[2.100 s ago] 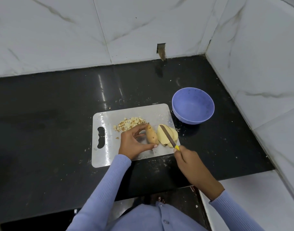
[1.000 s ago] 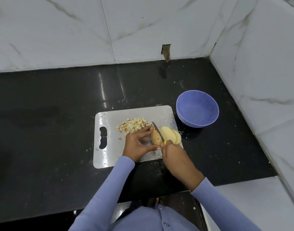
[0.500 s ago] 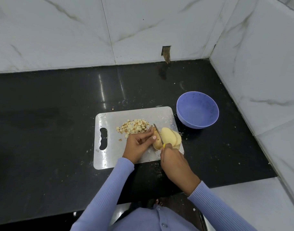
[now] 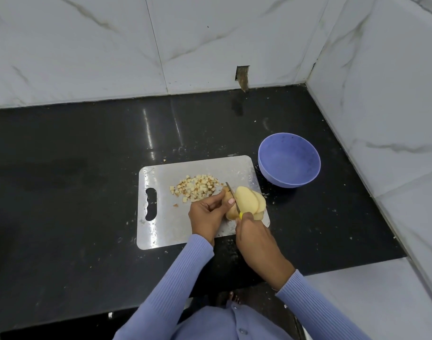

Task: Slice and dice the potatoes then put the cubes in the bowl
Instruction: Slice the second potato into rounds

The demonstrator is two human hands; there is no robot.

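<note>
While the black counter (image 4: 63,192) lies bare to the left, the cutting board (image 4: 161,229) sits near its near edge, the blue bowl (image 4: 289,160) just beyond the board's far-right corner. The right hand (image 4: 255,238) grips the knife (image 4: 233,200), blade in the potato (image 4: 228,212). The left hand (image 4: 206,214) pinches that potato. Slices (image 4: 249,201) lean at the board's right edge; cubes (image 4: 195,187) lie far-left.

Black stone table (image 4: 63,192), polished and glossy, with streaked reflections. Wall tiles (image 4: 87,45) of white veined marble, smooth with a dull sheen. Cutting board (image 4: 161,229), scuffed, metallic-looking grey. Bowl (image 4: 308,177), matt lilac plastic. Sleeves (image 4: 175,285), ribbed knit cloth. Potato slices (image 4: 247,201), moist and smooth.
</note>
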